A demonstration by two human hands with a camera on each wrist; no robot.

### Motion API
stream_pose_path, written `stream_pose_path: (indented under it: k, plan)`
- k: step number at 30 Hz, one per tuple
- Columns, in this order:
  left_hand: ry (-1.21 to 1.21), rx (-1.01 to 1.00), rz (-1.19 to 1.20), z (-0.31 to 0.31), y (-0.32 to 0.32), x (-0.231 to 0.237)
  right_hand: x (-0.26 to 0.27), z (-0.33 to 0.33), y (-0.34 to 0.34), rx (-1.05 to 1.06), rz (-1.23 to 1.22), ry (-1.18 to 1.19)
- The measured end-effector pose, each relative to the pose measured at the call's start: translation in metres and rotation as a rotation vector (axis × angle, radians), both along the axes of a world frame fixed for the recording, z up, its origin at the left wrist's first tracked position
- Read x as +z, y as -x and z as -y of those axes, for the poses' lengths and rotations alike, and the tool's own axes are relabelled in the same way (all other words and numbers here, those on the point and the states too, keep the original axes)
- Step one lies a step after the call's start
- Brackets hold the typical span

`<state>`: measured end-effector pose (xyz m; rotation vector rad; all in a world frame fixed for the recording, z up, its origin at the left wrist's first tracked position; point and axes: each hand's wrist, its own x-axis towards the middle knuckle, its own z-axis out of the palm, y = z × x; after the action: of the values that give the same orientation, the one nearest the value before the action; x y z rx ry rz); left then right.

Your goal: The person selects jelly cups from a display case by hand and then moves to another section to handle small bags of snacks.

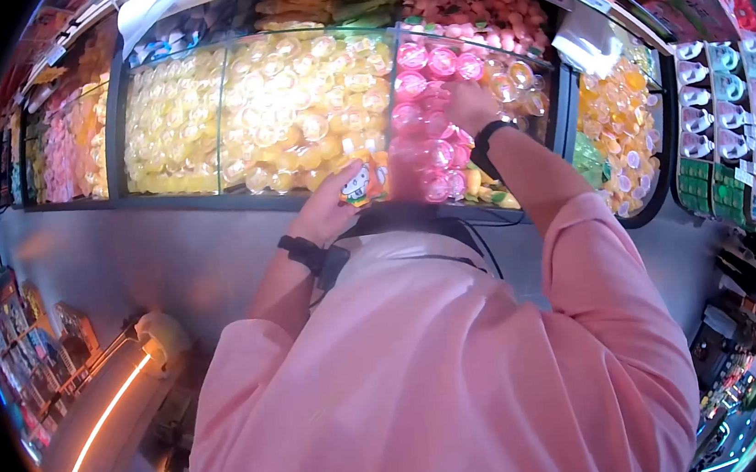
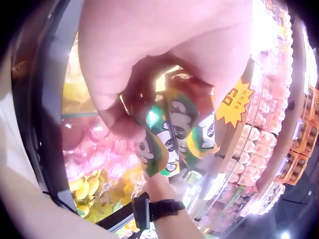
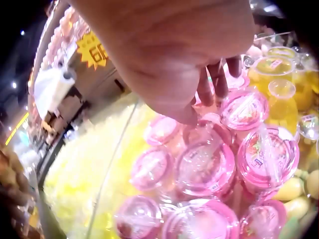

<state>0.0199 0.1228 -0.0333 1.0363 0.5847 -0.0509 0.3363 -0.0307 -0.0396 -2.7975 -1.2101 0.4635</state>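
My left hand (image 1: 327, 206) grips several small wrapped snack packets (image 1: 357, 186) at the front edge of the display. White cartoon figures are printed on them; the left wrist view shows green, yellow and white wrappers (image 2: 193, 149) beneath the curled fingers. My right hand (image 1: 472, 108) reaches down into the compartment of pink-lidded jelly cups (image 1: 436, 151). In the right wrist view its fingers (image 3: 218, 78) point loosely downward among the pink cups (image 3: 206, 167), with the thumb against the nearer ones. The cups partly hide the fingertips.
Clear panels divide the bin. Pale yellow cups (image 1: 300, 106) fill the compartments to the left, and yellow fruit-shaped containers (image 3: 282, 102) lie right of the pink cups. Plastic bag rolls (image 1: 588, 39) hang above. A yellow price sign (image 2: 234, 102) stands behind.
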Motion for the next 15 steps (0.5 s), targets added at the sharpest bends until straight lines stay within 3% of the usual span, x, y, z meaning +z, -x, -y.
stream_pose_path:
  k: [4, 7, 10, 11, 15]
  plan:
    - [0.012, -0.093, 0.024, -0.024, 0.022, -0.019, -0.019, -0.014, -0.005, 0.021, 0.047, 0.166]
    - [0.218, 0.031, -0.014, -0.018, 0.015, -0.021, -0.017, -0.018, -0.013, 0.037, -0.072, 0.121]
    - [0.342, 0.026, -0.055, -0.021, -0.002, 0.009, 0.0, -0.016, -0.01, 0.075, -0.074, 0.16]
    - [0.594, 0.101, -0.137, -0.022, -0.014, 0.034, 0.005, -0.018, -0.008, 0.071, -0.075, 0.193]
    - [0.575, 0.086, -0.122, -0.014, -0.038, 0.033, -0.028, -0.016, -0.011, 0.092, -0.008, 0.043]
